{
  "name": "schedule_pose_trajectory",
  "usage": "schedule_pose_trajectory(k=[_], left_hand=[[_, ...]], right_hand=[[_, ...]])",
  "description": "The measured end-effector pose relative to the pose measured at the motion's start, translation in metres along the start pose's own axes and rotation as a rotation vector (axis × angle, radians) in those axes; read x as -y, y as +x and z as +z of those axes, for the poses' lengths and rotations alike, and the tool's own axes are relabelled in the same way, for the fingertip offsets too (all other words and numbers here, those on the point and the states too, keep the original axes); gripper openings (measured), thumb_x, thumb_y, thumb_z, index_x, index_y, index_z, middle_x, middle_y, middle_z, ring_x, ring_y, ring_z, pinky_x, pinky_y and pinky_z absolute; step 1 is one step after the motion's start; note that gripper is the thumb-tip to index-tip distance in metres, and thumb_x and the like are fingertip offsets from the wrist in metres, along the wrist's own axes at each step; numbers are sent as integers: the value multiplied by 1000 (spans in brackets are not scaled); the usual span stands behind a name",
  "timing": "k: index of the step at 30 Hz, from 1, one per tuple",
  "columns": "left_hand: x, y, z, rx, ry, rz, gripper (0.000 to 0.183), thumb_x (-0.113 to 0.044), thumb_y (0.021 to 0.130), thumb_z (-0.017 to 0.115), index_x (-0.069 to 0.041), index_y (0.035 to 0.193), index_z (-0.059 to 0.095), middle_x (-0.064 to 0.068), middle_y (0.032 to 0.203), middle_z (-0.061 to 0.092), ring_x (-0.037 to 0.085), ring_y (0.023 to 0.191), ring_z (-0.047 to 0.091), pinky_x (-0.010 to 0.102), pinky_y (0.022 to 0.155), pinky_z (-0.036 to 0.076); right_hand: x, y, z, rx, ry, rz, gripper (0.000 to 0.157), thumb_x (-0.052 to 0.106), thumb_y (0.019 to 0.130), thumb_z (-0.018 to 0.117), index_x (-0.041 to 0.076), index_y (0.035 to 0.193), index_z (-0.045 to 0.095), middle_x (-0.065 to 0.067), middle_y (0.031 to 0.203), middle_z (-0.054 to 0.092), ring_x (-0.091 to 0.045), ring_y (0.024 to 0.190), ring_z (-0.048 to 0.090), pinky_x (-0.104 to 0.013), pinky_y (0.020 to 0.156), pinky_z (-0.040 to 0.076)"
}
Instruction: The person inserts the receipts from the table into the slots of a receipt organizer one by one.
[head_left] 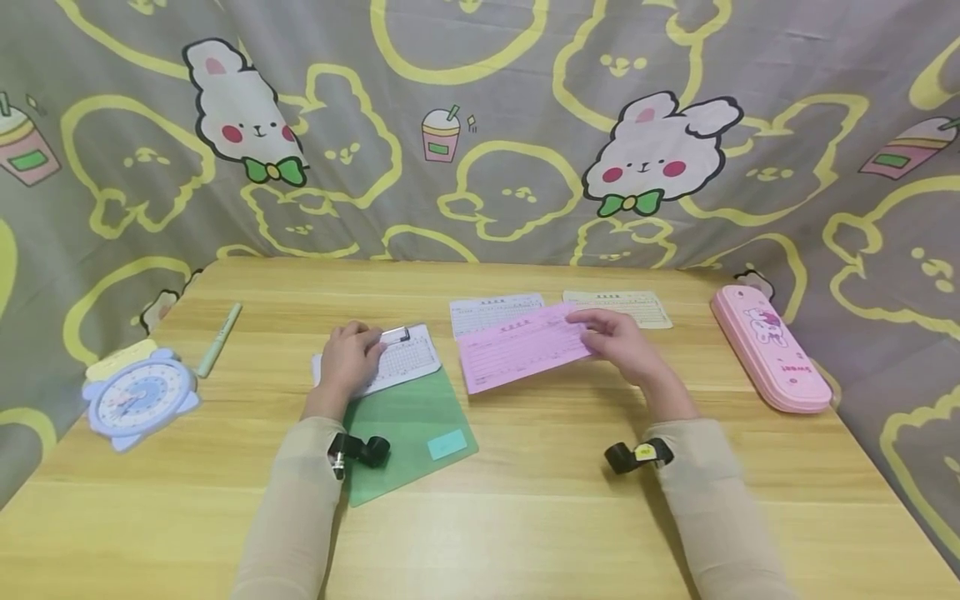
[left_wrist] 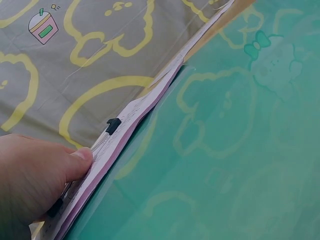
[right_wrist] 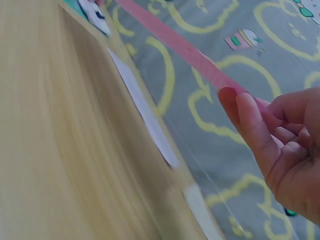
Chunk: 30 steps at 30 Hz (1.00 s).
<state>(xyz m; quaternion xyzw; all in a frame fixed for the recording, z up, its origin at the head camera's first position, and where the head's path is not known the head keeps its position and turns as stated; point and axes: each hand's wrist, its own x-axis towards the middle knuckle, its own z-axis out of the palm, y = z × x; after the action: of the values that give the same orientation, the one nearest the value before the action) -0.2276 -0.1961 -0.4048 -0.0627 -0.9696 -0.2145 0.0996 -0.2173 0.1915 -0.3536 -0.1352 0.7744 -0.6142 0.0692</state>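
My right hand (head_left: 617, 342) pinches the right end of a pink printed form (head_left: 521, 350) between thumb and fingers. In the right wrist view the form (right_wrist: 200, 62) shows nearly edge-on, raised off the table. My left hand (head_left: 351, 357) grips the top of a green clipboard (head_left: 397, 433), its thumb on the metal clip (head_left: 396, 335). White printed sheets (head_left: 405, 362) lie under that clip. Seen from the left wrist, the thumb (left_wrist: 80, 160) lies against the clip between its black ends, and a pinkish layer shows beneath the top sheet.
A white form (head_left: 495, 310), partly covered by the pink one, and a yellowish form (head_left: 637, 310) lie at the back. On the right is a pink pencil case (head_left: 771, 350). To the left are a green pen (head_left: 219, 340), a blue clock-shaped toy (head_left: 141, 398) and a yellow pad (head_left: 120, 358).
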Motion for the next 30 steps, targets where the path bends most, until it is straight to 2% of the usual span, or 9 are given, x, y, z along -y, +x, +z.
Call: schedule_pose_trajectory(k=[5,9,13,21,30], left_hand=[[0,-1,-1,0,-3,-5,33,-23,86,51,-6,115,56,15,111,48,31,98,38,46,81,32],[0,-1,-1,-2,-9,-11,33,-23,86,52,-6,114,56,14,110,48,31,97,38,45,80,32],[-1,-1,-1,0,-10,-13,34,-23,86,52,-6,115,56,14,110,48,30,97,38,45,80,32],[-2,-1,-2,-4,5,-20,36,-26,85,52,-7,115,56,14,109,49,31,96,39,45,79,33],[-3,-1,0,-32,31,-7,34,-25,83,53,-6,111,58,14,106,51,30,93,40,44,77,34]], right_hand=[[-2,16,30,91,9,7,32,-10,82,44,-9,114,48,-27,102,53,-21,77,57,-39,66,48],[-3,25,54,136,-22,-2,32,-9,80,46,-7,111,51,-23,101,54,-24,78,57,-35,64,49],[-5,33,76,146,-59,6,29,-9,79,48,-5,108,55,-19,96,54,-22,75,56,-35,63,49],[-8,43,114,116,-147,102,27,-6,79,51,2,102,62,-11,92,55,-17,64,55,-28,56,48],[-7,51,144,132,-64,134,28,-8,79,51,-1,105,59,-13,92,53,-17,59,56,-28,56,49]])
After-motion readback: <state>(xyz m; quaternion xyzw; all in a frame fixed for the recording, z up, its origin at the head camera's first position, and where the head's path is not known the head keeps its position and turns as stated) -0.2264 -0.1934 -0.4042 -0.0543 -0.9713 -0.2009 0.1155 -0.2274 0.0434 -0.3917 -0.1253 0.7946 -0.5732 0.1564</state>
